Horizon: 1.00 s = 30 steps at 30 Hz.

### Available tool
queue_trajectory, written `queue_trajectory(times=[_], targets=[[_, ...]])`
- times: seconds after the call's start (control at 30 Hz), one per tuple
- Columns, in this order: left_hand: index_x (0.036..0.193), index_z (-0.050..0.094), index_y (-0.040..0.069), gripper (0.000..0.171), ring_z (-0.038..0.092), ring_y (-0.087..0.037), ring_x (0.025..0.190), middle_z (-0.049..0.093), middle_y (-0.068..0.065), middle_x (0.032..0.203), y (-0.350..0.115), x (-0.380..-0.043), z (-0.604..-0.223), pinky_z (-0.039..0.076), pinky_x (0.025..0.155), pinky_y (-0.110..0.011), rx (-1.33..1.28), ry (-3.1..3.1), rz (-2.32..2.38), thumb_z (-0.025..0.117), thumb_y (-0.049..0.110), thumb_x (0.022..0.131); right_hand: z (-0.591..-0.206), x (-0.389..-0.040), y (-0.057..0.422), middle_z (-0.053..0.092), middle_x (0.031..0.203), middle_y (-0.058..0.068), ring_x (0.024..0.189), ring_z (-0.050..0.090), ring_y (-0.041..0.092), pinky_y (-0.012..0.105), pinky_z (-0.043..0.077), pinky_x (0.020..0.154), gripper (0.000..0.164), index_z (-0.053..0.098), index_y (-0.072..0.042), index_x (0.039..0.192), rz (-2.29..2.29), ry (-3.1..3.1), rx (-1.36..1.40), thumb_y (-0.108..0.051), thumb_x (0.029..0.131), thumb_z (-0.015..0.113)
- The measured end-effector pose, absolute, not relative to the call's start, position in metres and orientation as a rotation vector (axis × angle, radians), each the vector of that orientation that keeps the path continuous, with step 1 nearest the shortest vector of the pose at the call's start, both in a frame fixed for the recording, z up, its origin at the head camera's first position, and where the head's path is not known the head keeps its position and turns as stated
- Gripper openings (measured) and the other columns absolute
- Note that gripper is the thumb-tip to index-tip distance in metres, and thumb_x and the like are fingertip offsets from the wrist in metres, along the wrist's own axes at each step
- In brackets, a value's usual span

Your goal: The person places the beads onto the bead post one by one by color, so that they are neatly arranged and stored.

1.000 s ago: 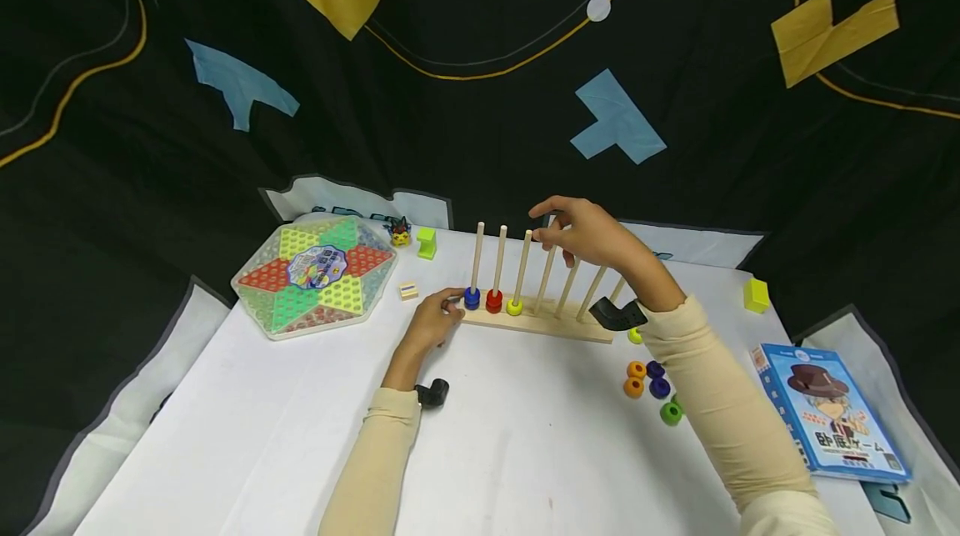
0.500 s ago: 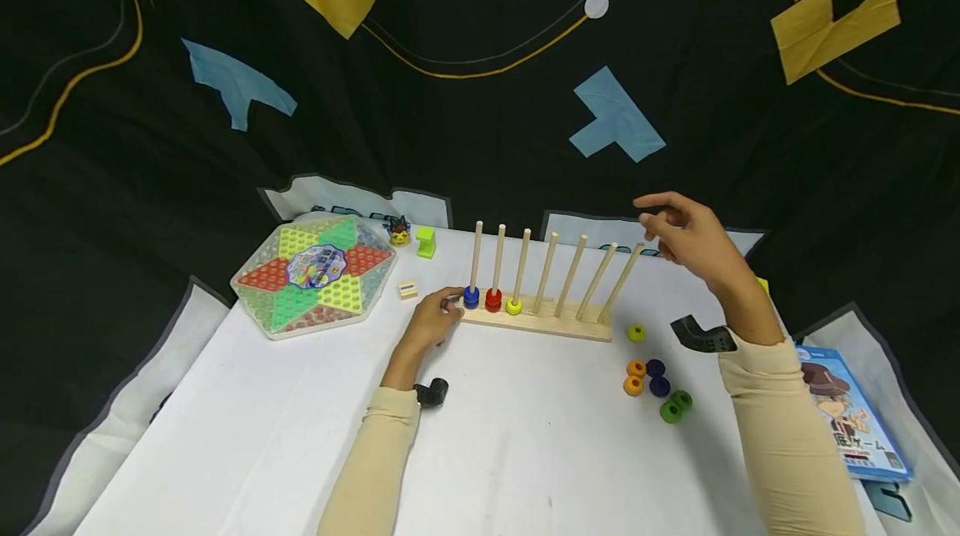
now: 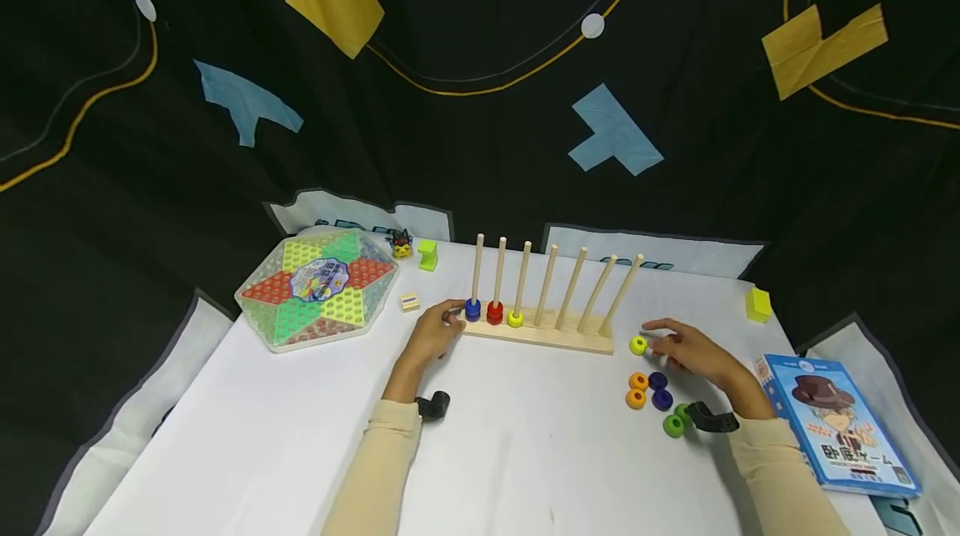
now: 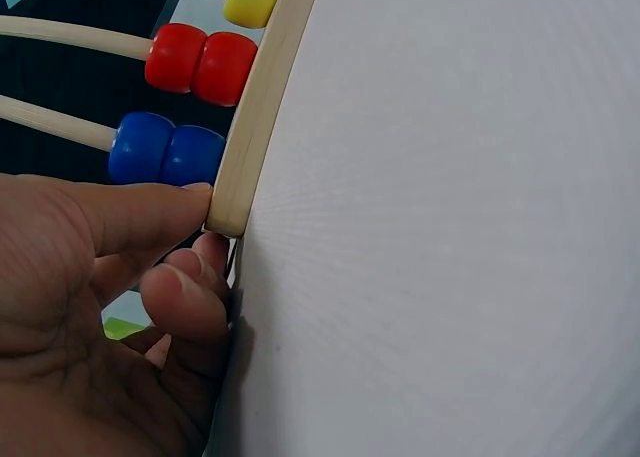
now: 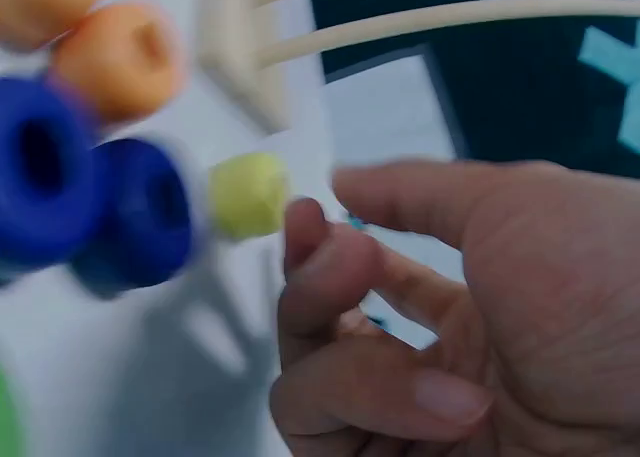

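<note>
the left hand [image 3: 433, 331] pinches the end of the wooden rack [image 3: 543, 336], probably to steady it on the tabletop [image 3: 510, 444]. orange beads [image 3: 636, 398], dark blue beads [image 3: 662, 399] and green beads [image 3: 673, 426] lie grouped by colour to its right, likely for easy reach. the right hand [image 3: 693, 352], fingers parted and holding nothing, is just beside the loose yellow bead [image 3: 637, 345]. half a second ago it hung higher, right of the pegs [image 3: 546, 286]; the left hand keeps its place.

Left hand [image 3: 432, 334] is gripping the left end of a wooden peg rack [image 3: 542, 337], which has blue beads [image 3: 472, 310], red beads [image 3: 495, 313] and one yellow bead [image 3: 515, 318] threaded on. Right hand [image 3: 693, 351] is just beside a loose yellow bead [image 3: 637, 345], with orange beads [image 3: 636, 398], dark beads [image 3: 662, 399] and green beads [image 3: 673, 426] sitting around nearby.
</note>
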<state>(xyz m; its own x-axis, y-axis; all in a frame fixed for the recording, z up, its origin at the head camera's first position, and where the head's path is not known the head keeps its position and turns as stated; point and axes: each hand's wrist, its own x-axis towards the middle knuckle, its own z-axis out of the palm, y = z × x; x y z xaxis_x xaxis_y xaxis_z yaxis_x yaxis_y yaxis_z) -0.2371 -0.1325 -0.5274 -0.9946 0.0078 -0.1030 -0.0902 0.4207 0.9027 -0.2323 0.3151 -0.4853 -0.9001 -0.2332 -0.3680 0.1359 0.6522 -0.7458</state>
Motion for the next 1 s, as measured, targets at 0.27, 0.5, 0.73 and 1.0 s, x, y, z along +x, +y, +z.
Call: queue_trajectory(times=[0.27,0.5,0.73,1.0], targets=[[0.13,0.059,0.013,0.042,0.039,-0.01,0.049,0.051,-0.008,0.086,-0.131,-0.233,-0.53,0.037,0.036,-0.022,-0.076,2.564,1.664,0.062,0.004,0.089,-0.506,-0.228,0.304,0.051,0.069,0.006,0.059,0.047,0.019,0.027,0.038,0.051,0.051,0.048,-0.011,0.136,-1.073,2.452,-0.147,-0.03,0.091,0.063],[0.13,0.059,0.014,0.042,0.04,-0.01,0.05,0.052,-0.007,0.087,-0.131,-0.236,-0.529,0.037,0.037,-0.021,-0.084,2.57,1.643,0.063,0.005,0.089,-0.506,-0.232,0.294,0.056,0.08,0.01,0.064,0.051,0.02,0.031,0.043,0.058,0.044,0.05,-0.005,0.131,-1.062,2.516,-0.246,-0.021,0.092,0.062],[0.13,0.059,0.014,0.042,0.04,-0.01,0.05,0.052,-0.007,0.087,-0.13,-0.234,-0.53,0.038,0.037,-0.022,-0.084,2.564,1.645,0.063,0.005,0.089,-0.486,-0.233,0.3,0.06,0.098,0.015,0.081,0.055,0.025,0.032,0.047,0.064,0.045,0.052,-0.001,0.129,-0.981,2.636,-0.201,-0.026,0.093,0.061],[0.13,0.059,0.014,0.042,0.04,-0.01,0.048,0.052,-0.007,0.087,-0.132,-0.236,-0.527,0.038,0.037,-0.022,-0.071,2.558,1.658,0.062,0.004,0.089,-0.401,-0.245,0.301,0.061,0.104,0.019,0.094,0.055,0.031,0.036,0.046,0.075,0.05,0.046,0.002,0.133,-0.978,2.819,-0.253,-0.034,0.098,0.052]])
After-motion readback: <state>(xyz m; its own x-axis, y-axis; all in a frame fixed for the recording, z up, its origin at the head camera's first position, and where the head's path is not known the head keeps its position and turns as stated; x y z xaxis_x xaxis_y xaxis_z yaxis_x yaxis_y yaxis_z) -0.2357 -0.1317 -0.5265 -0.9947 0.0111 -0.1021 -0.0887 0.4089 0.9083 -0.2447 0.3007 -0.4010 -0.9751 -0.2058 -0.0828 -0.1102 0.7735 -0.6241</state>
